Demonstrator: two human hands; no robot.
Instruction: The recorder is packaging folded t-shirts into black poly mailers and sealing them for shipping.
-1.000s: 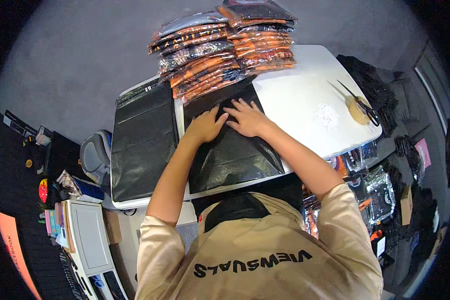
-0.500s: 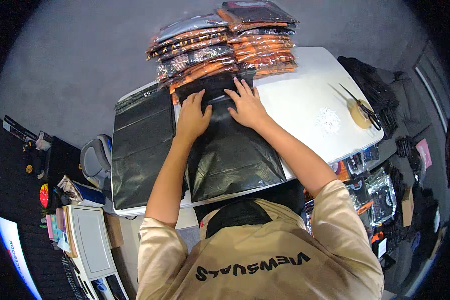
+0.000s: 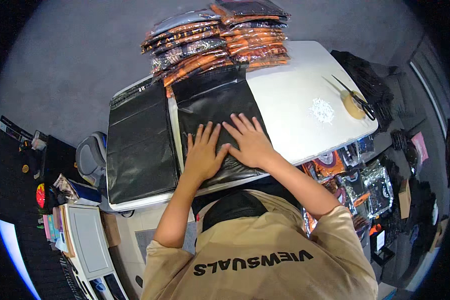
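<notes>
Palms down and fingers spread, the left hand (image 3: 203,156) and right hand (image 3: 251,145) press on a black plastic bag (image 3: 217,102) at the middle of the white table (image 3: 295,87), grasping nothing, apparently to keep its film flat. Clear-wrapped packages (image 3: 257,42) stand piled at the far side, seemingly freeing the near edge; stacked black bags (image 3: 139,145) lie left, likely for easy reach.

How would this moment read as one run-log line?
left hand: spread on black bag; right hand: spread on same bag; far side: stacked clear-wrapped packages; right side: scissors, tape roll
</notes>
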